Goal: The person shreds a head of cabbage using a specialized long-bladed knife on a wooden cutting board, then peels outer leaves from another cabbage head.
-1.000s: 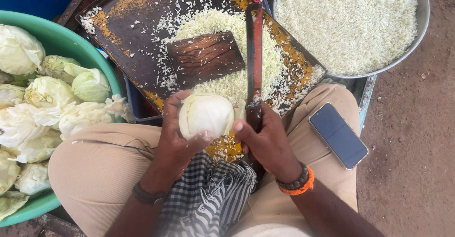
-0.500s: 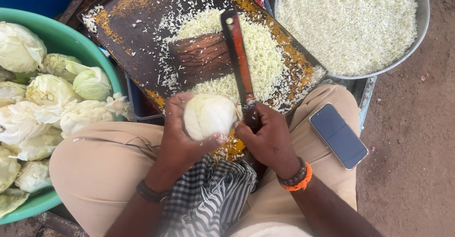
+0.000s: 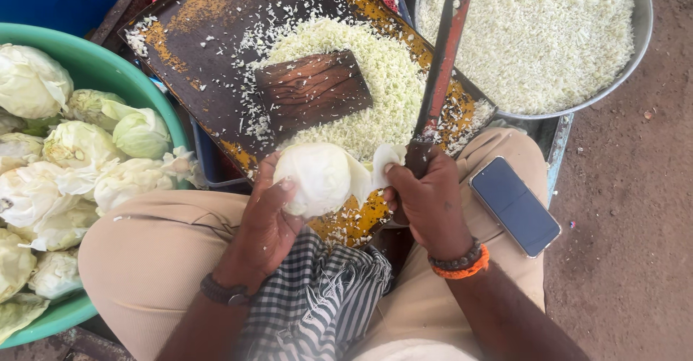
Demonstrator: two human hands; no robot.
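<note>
My left hand (image 3: 266, 220) cups a pale cabbage head (image 3: 314, 177) over my lap, at the near edge of a dark tray (image 3: 195, 72). My right hand (image 3: 426, 198) grips the handle of a long knife (image 3: 439, 68), whose blade points away over the tray, and its thumb pinches a loose outer leaf (image 3: 382, 160) of the cabbage. A heap of shredded cabbage (image 3: 390, 79) lies on the tray around a small wooden block (image 3: 312, 90).
A green tub (image 3: 101, 68) at the left holds several cabbage heads (image 3: 79, 151). A big metal bowl (image 3: 639, 36) at the far right is full of shredded cabbage. A dark phone (image 3: 514, 206) rests on my right thigh. Bare dirt ground lies to the right.
The knife blade has swung from leaning left to leaning right over the tray. My right thumb now peels a leaf off the cabbage, which stays in my left hand.
</note>
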